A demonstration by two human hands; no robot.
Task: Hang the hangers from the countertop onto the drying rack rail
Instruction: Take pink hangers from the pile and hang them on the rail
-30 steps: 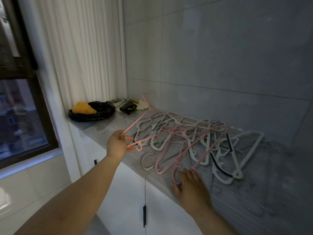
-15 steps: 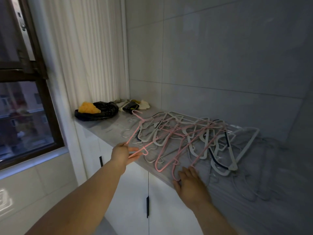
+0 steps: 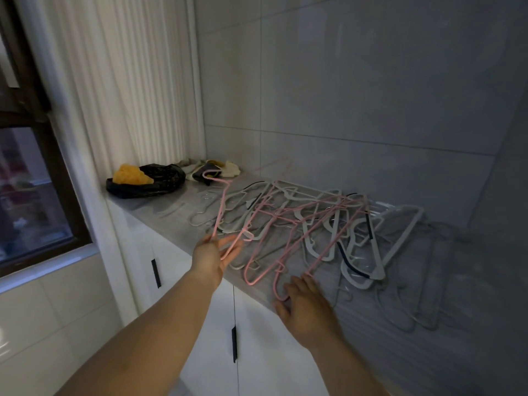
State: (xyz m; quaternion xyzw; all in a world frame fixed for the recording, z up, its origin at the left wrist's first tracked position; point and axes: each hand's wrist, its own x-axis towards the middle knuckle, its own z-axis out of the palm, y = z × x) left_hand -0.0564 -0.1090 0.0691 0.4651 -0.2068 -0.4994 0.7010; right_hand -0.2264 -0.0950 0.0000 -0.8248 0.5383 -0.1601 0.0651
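Bag (image 3: 163,182) holds yellow bundle (image 3: 130,175); left hand (image 3: 213,257) grips pink hanger (image 3: 221,207), right hand (image 3: 307,307) flat on countertop (image 3: 171,214).

Two hands (image 3: 213,257) (image 3: 307,307), one black bag (image 3: 164,180), hangers (image 3: 314,241) too tangled to count

The person's left hand (image 3: 213,257) is holding one pink hanger (image 3: 221,210), and it is tipping up with its hook in the air. The right hand (image 3: 307,305) is lying flat on the grey countertop (image 3: 171,212), with its fingers touching the pile of pink and white hangers (image 3: 314,224). A black bag (image 3: 160,181) is sitting by the curtain (image 3: 128,95).
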